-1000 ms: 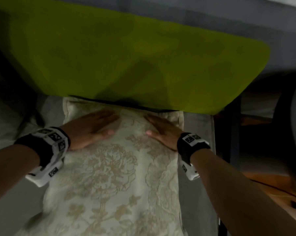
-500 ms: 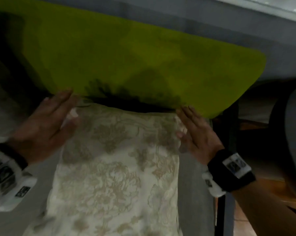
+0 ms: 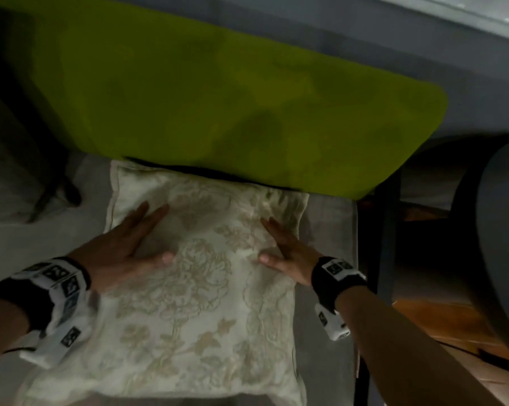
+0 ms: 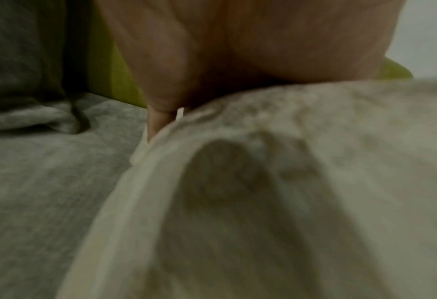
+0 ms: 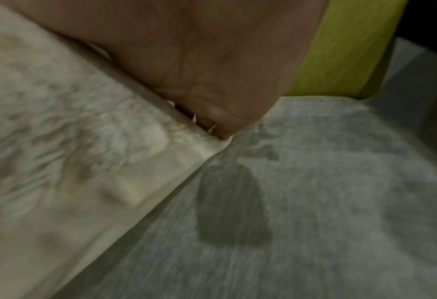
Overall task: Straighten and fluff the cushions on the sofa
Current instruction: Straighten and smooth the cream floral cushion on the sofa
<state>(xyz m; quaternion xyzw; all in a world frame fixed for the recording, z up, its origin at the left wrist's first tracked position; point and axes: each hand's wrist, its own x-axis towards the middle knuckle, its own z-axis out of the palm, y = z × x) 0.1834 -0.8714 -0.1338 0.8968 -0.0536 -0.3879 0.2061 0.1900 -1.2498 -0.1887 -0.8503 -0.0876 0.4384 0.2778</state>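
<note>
Your left hand (image 3: 121, 253) and right hand (image 3: 288, 256) both lie flat, fingers straight and loosely spread, pressing on the cream floral cushion (image 3: 188, 288), one toward each side of its far half. The cushion lies under your palms on the grey sofa seat (image 3: 326, 230). Just beyond your fingertips its far edge reaches the green cushion (image 3: 218, 98), which stands against the sofa back. From your right wrist the view is blurred, but your little finger seems to sit at the cushion's flanged edge (image 5: 161, 182).
</note>
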